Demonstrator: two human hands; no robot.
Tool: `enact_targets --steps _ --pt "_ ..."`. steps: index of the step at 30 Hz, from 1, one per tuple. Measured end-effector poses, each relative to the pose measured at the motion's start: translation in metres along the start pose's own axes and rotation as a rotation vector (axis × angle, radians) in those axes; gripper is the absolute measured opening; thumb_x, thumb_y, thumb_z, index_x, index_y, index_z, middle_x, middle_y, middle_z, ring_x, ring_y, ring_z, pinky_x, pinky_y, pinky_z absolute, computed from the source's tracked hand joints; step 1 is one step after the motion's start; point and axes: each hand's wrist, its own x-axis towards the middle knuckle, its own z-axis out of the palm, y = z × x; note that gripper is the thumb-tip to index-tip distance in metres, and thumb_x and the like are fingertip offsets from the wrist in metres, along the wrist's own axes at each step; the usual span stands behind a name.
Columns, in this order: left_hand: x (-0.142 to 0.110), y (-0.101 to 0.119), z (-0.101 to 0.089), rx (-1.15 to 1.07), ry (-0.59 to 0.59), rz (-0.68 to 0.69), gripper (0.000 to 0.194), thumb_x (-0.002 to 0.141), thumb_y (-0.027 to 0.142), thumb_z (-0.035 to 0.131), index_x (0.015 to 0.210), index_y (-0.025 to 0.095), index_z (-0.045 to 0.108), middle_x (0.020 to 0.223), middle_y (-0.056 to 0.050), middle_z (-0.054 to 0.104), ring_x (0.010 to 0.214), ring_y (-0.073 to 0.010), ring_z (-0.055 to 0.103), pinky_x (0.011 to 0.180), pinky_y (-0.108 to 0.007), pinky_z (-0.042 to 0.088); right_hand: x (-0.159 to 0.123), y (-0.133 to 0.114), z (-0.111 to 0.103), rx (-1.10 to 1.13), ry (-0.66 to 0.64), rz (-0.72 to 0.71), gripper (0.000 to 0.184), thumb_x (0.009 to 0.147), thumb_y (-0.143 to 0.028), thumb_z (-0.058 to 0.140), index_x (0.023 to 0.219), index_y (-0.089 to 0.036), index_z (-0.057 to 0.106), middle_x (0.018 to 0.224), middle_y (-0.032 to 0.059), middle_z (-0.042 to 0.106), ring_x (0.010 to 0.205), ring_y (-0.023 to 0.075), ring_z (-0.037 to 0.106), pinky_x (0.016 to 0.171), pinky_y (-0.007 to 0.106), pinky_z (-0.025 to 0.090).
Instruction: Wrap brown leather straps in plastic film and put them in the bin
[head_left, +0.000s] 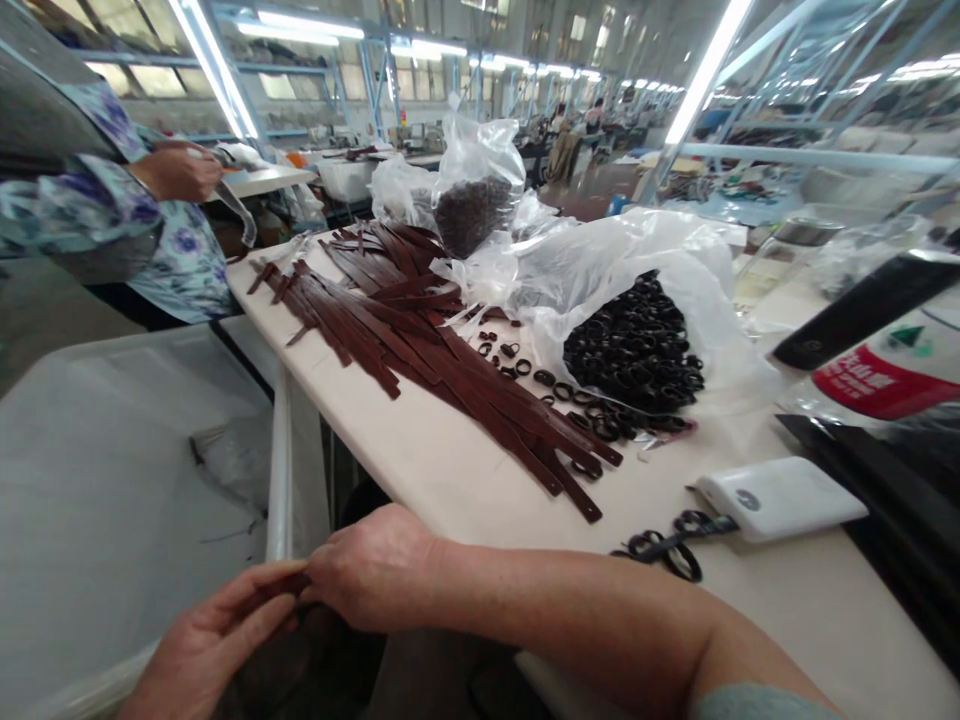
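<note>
Just below the table's near edge, a small dark piece (300, 588) sits pinched between the fingertips of both hands. The left hand (214, 640) grips it between thumb and fingers from the left, and the right hand (371, 568), curled tight, grasps it from the other side. The fingers cover most of it, so its full shape and long axis cannot be told.

Beyond the hands and to their right, a heap of long, flat, dark brown, leather-like straps (450, 365) lies on the pale, smooth-topped table (442, 480). The straps run slantwise, far left to near right, their near ends pointing toward the right forearm; the right hand is the nearer one, well apart from them. Beside the heap are small, round, black loops (562, 391), and next to these a clear plastic bag (577, 270) spills more of them. A rounded white plastic box (784, 497) rests farther right. To the left stands a large, translucent white bin (112, 420); beyond it, a co-worker's hand (176, 170) emerges from a floral sleeve (75, 205).
</note>
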Motion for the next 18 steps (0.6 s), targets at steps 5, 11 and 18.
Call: enact_targets --steps 5,11,18 --pt "0.014 -0.008 -0.013 0.256 0.021 0.104 0.027 0.043 0.043 0.087 0.067 0.033 0.077 0.073 -0.001 0.075 0.078 -0.0328 0.07 0.061 -0.032 0.059 0.0 -0.001 -0.005 0.027 -0.064 0.008 0.014 0.09 -0.022 0.052 0.09 -0.018 0.065 0.093 0.0044 0.074 0.087 0.0223 0.071 0.049 0.024 0.049" --pt "0.047 0.038 -0.022 0.528 -0.322 0.173 0.028 0.054 0.051 0.08 0.071 0.029 0.08 0.075 -0.007 0.076 0.076 -0.0315 0.07 0.07 -0.033 0.058 0.007 0.007 -0.004 0.049 -0.144 0.071 0.02 0.091 -0.027 0.05 0.088 -0.019 0.068 0.092 0.0047 0.075 0.084 0.0256 0.072 0.055 0.03 0.056" --pt "0.118 0.148 0.082 0.503 -0.227 0.602 0.026 0.061 0.047 0.076 0.066 0.021 0.077 0.064 -0.006 0.071 0.063 -0.0219 0.063 0.063 -0.027 0.05 0.011 0.012 0.015 0.039 -0.149 -0.002 0.021 0.092 -0.023 0.051 0.088 -0.017 0.071 0.096 0.0064 0.076 0.092 0.0281 0.072 0.066 0.039 0.06"
